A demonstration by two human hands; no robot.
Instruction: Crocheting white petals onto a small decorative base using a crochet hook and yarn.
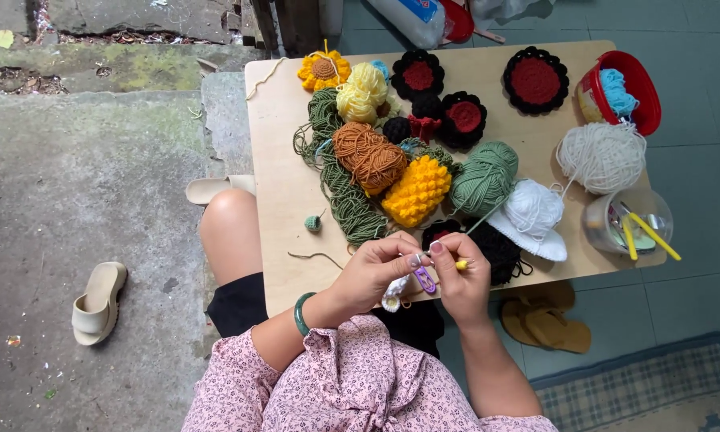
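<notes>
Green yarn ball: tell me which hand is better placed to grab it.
Probably the right hand: it sits just below the green yarn ball, with its strand running down toward it. The left hand lies farther away, pinching a small white crochet piece.

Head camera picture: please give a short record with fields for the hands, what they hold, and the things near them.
left hand: pinches a small pale crochet piece with a purple clip
right hand: holds a yellow-handled crochet hook
surface: low wooden table
nearby yarn: green ball, white ball, yellow knitted piece
far right: clear tool cup
</notes>
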